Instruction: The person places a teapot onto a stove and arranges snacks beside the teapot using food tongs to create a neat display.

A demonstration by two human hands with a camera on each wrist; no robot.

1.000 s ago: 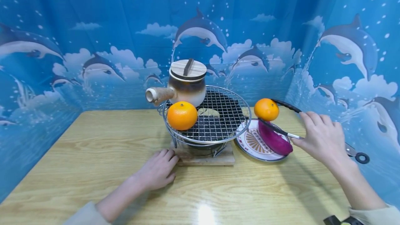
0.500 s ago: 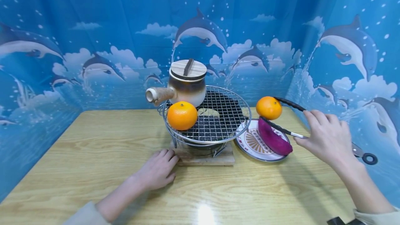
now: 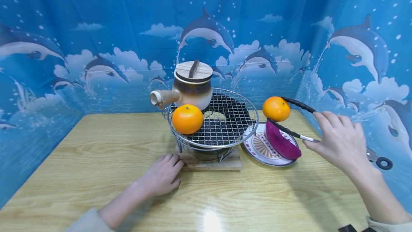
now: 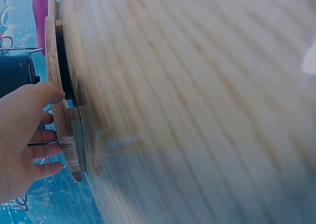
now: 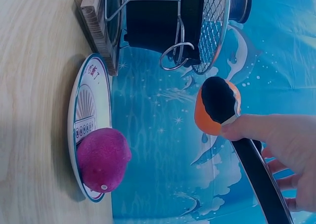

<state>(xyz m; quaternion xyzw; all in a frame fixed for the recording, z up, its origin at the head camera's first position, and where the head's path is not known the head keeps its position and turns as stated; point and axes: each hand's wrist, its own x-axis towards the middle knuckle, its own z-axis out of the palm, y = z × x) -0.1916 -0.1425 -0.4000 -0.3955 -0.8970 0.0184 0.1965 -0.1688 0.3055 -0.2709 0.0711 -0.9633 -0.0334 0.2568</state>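
My right hand (image 3: 342, 140) grips a pair of black-tipped tongs (image 3: 289, 131), thumb on one arm and fingers on the other. Between the tong tips is a mandarin orange (image 3: 276, 109), held up above the plate (image 3: 257, 148); in the right wrist view one black tip (image 5: 218, 99) covers part of it. A purple sweet potato (image 3: 281, 142) lies on that plate. My left hand (image 3: 162, 174) rests with its fingertips at the left end of the wooden board (image 3: 212, 164), fingers loosely extended, also seen in the left wrist view.
On the board stands a dark stove with a round wire grill (image 3: 228, 124) on top. The grill carries a second mandarin (image 3: 187, 119) and a side-handled clay pot (image 3: 194, 94) with a wooden lid. A blue dolphin-print curtain (image 3: 128, 46) surrounds the wooden table (image 3: 112, 146).
The right hand, tongs and mandarin have risen a little and shifted slightly right, away from the sweet potato. The left hand stays put at the board.
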